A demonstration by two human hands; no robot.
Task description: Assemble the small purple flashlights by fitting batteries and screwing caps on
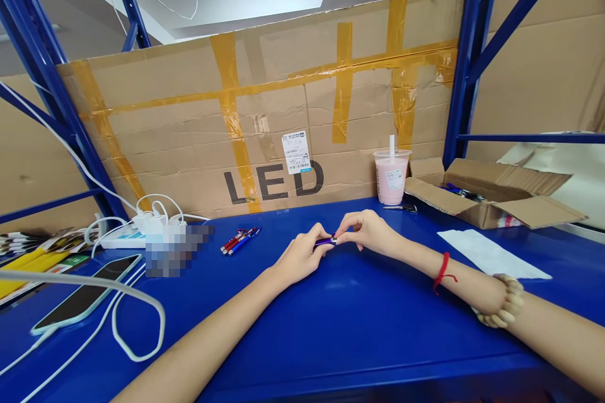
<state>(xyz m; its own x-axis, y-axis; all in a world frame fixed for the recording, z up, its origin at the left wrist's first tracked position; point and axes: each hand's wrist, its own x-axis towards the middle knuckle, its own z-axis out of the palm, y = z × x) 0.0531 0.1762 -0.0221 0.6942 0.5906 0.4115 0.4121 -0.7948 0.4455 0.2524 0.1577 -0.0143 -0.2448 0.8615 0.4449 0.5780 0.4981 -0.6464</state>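
**Left hand [302, 256] and right hand [369, 228] pinched one purple pen [323, 242] from opposite ends**

The left hand held the barrel in a narrow pinch between thumb and fingers. The right hand's thumb and fingertips were drawn together on the pen's silvery right end; exactly which small part they gripped was too small to tell.

The pen lay between the two hands, over the middle of the blue table [302, 334]. Its long axis ran left to right, rising slightly toward the right hand, so the two grips sat almost in line along it. Neither hand was nearer, since both touched it. Whether the pen also rested on the tabletop could not be told.

A small group of red and blue pens [240, 241] lay to the left, apart from both hands but nearer the left one, slanted away from the person.
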